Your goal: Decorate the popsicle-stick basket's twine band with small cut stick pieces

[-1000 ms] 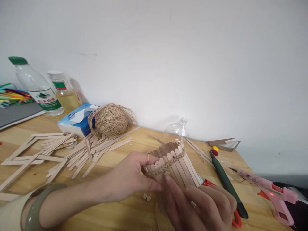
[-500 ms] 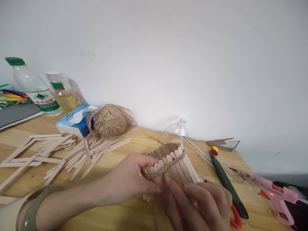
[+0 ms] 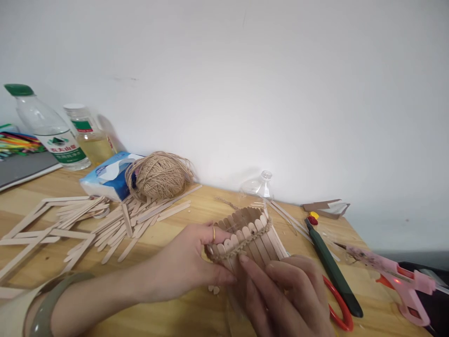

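A round cup [image 3: 262, 250] of upright wooden craft sticks is tilted in front of me, its open top facing away and up. Around it below the rim runs a braided twine [image 3: 250, 239]. My left hand [image 3: 189, 260] grips the cup's left side, fingers inside the rim and thumb outside. My right hand [image 3: 291, 290] is curled against the near wall, with one fingertip pressing just under the braid. Its palm side and the cup's lower part are hidden.
Loose craft sticks [image 3: 121, 224] lie at left, before a twine ball [image 3: 161, 175] and tissue pack [image 3: 105, 178]. Bottles [image 3: 66, 150] stand behind. At right are a green-handled cutter [image 3: 333, 269], red-handled scissors [image 3: 345, 318] and a pink glue gun [image 3: 396, 276], its light on. A cut clear bottle top [image 3: 261, 187] sits by the wall.
My right hand has shifted slightly left and down, uncovering more of the red scissor handle. The left hand and cup stay almost still.
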Tool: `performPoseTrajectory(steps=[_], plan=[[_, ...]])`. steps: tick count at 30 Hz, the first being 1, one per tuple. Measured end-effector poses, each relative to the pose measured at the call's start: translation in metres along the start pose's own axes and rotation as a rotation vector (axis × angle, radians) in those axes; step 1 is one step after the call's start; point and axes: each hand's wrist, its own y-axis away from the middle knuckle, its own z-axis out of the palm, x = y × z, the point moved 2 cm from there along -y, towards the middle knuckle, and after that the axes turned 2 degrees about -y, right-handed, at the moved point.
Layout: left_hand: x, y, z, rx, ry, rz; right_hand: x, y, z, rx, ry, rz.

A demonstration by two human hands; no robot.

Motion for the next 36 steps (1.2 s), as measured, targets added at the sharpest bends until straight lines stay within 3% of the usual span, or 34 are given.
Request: performPoseTrajectory(steps=[5,13,29,36], plan=[[0.002,0.0,0.001,-0.065,0.095,-0.072,0.005,0.0,-0.005,0.013,-0.171,0.046],[-0.001,0.0,0.0,-0.082,0.131,-0.05,0.005,-0.003,-0.004,0.046,-0.096,0.062],[0.0,0.001,0.002,-0.059,0.14,-0.073,0.001,-0.007,-0.005,-0.026,-0.067,0.019],[-0.002,0.002,0.002,-0.035,0.132,-0.059,0.005,-0.011,-0.005,0.03,-0.051,-0.058]])
